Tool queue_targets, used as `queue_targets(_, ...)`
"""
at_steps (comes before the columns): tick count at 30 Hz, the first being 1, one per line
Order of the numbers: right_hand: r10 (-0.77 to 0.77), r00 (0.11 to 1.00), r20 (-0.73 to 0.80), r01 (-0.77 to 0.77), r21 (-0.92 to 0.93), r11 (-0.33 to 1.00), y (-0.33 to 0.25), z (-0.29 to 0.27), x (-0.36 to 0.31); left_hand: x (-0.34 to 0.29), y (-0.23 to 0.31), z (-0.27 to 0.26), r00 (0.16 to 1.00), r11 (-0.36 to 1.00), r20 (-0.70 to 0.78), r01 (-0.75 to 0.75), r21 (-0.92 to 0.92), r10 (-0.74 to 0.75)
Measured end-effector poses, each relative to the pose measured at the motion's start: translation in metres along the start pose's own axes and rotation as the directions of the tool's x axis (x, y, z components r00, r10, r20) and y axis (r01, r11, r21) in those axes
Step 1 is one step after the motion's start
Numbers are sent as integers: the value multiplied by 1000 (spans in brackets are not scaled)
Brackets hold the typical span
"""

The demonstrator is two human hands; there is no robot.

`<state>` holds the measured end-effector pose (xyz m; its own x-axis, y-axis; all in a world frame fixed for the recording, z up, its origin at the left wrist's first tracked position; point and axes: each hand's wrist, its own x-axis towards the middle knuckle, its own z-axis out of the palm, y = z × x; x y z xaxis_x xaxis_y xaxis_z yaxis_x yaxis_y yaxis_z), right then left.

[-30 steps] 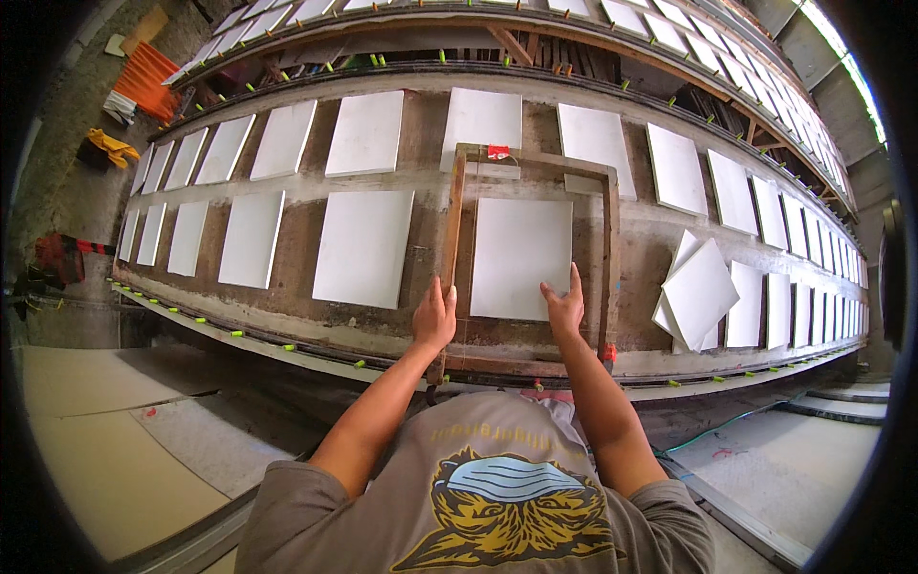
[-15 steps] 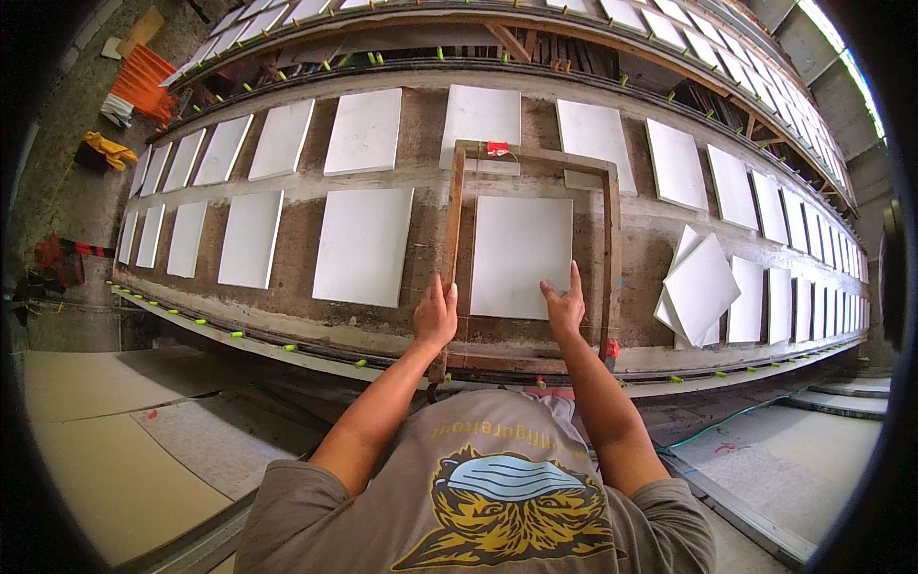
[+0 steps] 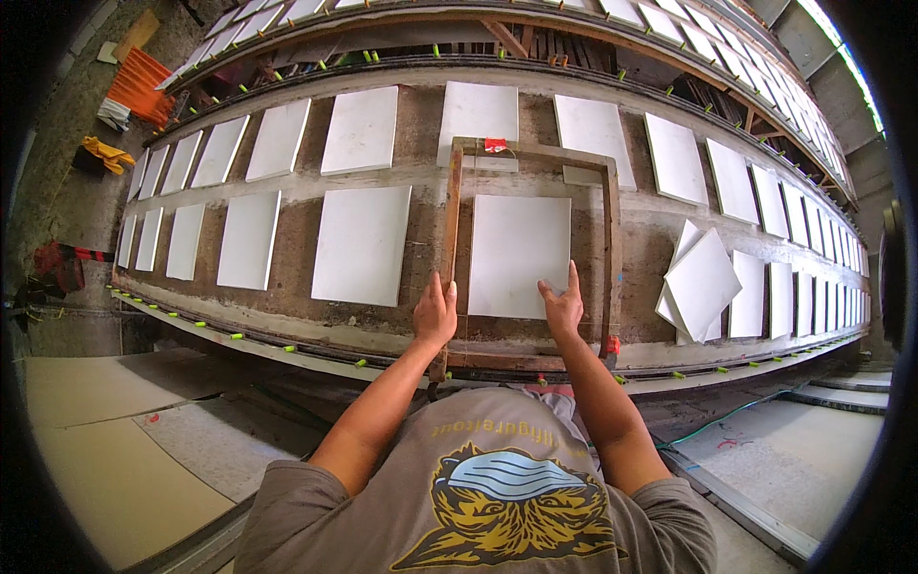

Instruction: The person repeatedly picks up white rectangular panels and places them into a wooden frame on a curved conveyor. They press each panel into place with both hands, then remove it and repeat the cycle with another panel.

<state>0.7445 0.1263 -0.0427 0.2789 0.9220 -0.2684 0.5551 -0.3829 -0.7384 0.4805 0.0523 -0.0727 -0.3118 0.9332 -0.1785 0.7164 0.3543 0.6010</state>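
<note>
Nothing shifts; sheet [image 3: 516, 251] stays within frame [image 3: 612, 230].
My left hand [image 3: 436, 314] straddles the frame, grip unclear; right hand [image 3: 563, 308], open, at sheet's edge.

- Left hand [image 3: 436, 314]: fingers extended forward, thumb alongside.
- Right hand [image 3: 564, 310]: index finger straight, thumb spread inward.
- Forearms [image 3: 375, 395]: bare, converging forward from either side.

A bright strip [image 3: 845, 55] glares at upper right, while fisheye distortion bows the table [image 3: 419, 134] inside black corners
</note>
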Motion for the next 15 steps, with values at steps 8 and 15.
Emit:
queue_targets(8,9,1000,18,-8,-45,999,-1,-1,-2,1,0,-2,1000,1000,11,-7,-24,7)
queue_targets(15,66,998,9,-62,-215,975,-12,-3,-6,1,0,-1,1000,1000,2,-2,-26,3)
